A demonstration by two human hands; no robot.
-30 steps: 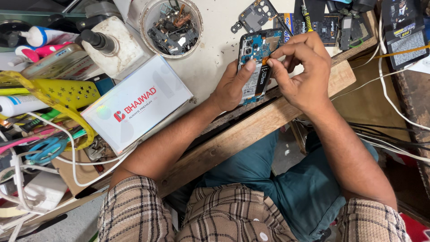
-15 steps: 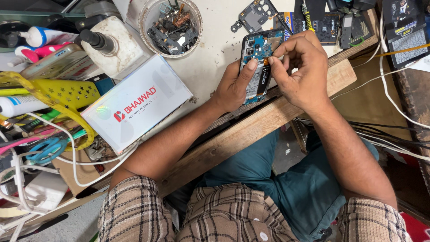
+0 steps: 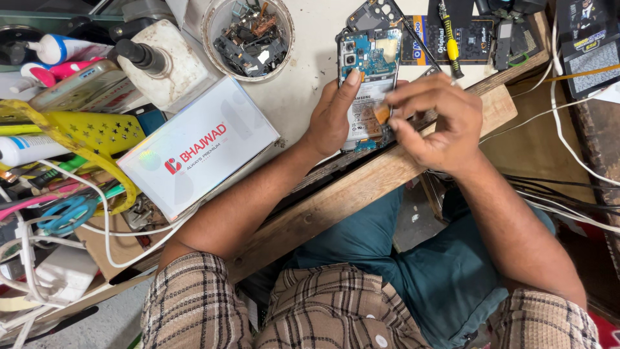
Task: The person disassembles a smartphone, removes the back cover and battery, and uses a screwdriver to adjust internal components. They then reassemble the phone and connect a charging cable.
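Head view, looking down past a plaid shirt and teal trousers onto a cluttered counter (image 3: 303, 97). An opened phone (image 3: 365, 84) lies face down on the white surface near the counter's wooden front edge, its back cover off, so the blue circuit board and the pale battery show. Everything else is placed from this phone.

The left hand (image 3: 332, 119) rests on the phone's left side, its fingers (image 3: 352, 81) curled along the edge and the thumb pressed on the battery, steadying the phone. The right hand (image 3: 439, 119) hovers over the phone's lower right corner. Its fingers (image 3: 395, 103) are pinched together on a small orange piece (image 3: 381, 114), held right against the lower part of the phone. What exactly that piece is cannot be told.

Just above the phone lies a dark removed frame part (image 3: 373, 14). To the upper left stands a round clear tub (image 3: 248, 35) filled with spare phone parts. Further left sits a white block with a black knob (image 3: 161, 61). To the lower left lies a white flat box (image 3: 197, 152) with red print. Far left is a yellow plastic basket (image 3: 90, 132), with blue-handled scissors (image 3: 64, 213) and white cables (image 3: 97, 226) below it. To the upper right lies a yellow-handled screwdriver (image 3: 450, 42) on a dark mat (image 3: 478, 39).
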